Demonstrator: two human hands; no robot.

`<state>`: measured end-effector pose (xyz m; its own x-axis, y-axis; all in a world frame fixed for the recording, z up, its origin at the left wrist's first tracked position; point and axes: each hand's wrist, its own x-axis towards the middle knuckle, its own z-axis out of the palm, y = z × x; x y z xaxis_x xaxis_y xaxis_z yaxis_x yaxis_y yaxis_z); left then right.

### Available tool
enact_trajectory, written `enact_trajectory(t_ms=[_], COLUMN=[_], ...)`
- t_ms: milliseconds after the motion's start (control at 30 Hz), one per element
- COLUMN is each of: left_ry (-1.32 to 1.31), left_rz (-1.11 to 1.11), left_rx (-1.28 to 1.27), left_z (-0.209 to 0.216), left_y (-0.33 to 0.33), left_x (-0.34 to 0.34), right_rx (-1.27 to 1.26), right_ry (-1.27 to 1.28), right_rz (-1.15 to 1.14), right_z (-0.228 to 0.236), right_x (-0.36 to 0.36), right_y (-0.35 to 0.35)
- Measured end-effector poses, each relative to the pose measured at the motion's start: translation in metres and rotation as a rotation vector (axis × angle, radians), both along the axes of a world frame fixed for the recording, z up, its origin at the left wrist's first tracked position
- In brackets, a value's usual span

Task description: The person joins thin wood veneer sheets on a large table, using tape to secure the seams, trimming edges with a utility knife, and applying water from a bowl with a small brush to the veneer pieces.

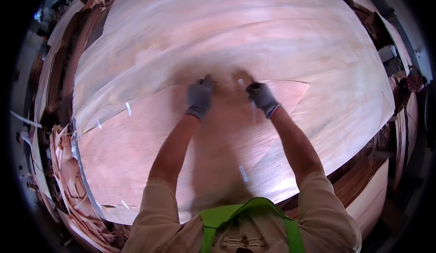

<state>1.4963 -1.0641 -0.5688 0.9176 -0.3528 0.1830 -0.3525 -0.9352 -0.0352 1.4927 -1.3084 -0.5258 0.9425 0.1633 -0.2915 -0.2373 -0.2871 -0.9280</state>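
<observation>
Lower edge of frame: beige sleeves and a green strap, both forearms reaching up toward the centre.

Just above, lower centre: small white tape strip [243,173] stuck on the near veneer sheet [136,148], a pinkish wood sheet filling the lower left and middle. More short white strips at left on the same sheet [128,109].

Centre: left hand [200,97] in a grey glove, pressed palm down on the veneer, fingers bunched forward at the seam; not clear whether anything is pinched beneath them. Right hand [261,95] in a grey glove with darker fingers, just right of centre, fingers curled around a small white piece of tape [242,83] (only its tip shows, grip itself blurred). Hands near each other, apart, both at the seam where the near sheet's upper edge meets the large veneer sheet [254,30].

Upper half: that large sheet spreading over the whole upper frame, pale pink-tan, faint grain lines.

Far left and lower left rim: heaps of torn veneer scraps [72,194]. Right rim: stacked sheet edges [368,194], dark, detail lost.
</observation>
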Motion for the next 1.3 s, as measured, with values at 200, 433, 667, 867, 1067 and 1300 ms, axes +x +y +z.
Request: enact_trajectory(t_ms=[200,433,667,867,1067,1300], left_ry=[-0.08,-0.063,-0.055,-0.082,0.09,0.023], left_rz=[-0.386,-0.339,-0.44,-0.58,-0.519,-0.385], left_rx=[-0.162,-0.034,0.024,-0.16,-0.294,-0.294], left_z=[-0.005,-0.008,0.012,-0.002,-0.014,-0.002], left_y=[-0.147,-0.147,-0.194,-0.285,-0.313,-0.318], left_x=[0.017,0.015,0.017,0.013,0.028,0.028], right_rx=[0.018,-0.184,-0.228,0.184,0.176,0.091], right_ry=[-0.042,-0.141,-0.462,0.174,0.226,0.281], right_rz=[-0.247,-0.066,-0.191,-0.545,-0.497,-0.466], right_z=[-0.05,-0.041,-0.051,-0.02,-0.028,-0.049], right_x=[0.039,-0.027,-0.05,-0.026,0.001,0.017], right_y=[-0.082,-0.074,-0.185,-0.254,-0.262,-0.277])
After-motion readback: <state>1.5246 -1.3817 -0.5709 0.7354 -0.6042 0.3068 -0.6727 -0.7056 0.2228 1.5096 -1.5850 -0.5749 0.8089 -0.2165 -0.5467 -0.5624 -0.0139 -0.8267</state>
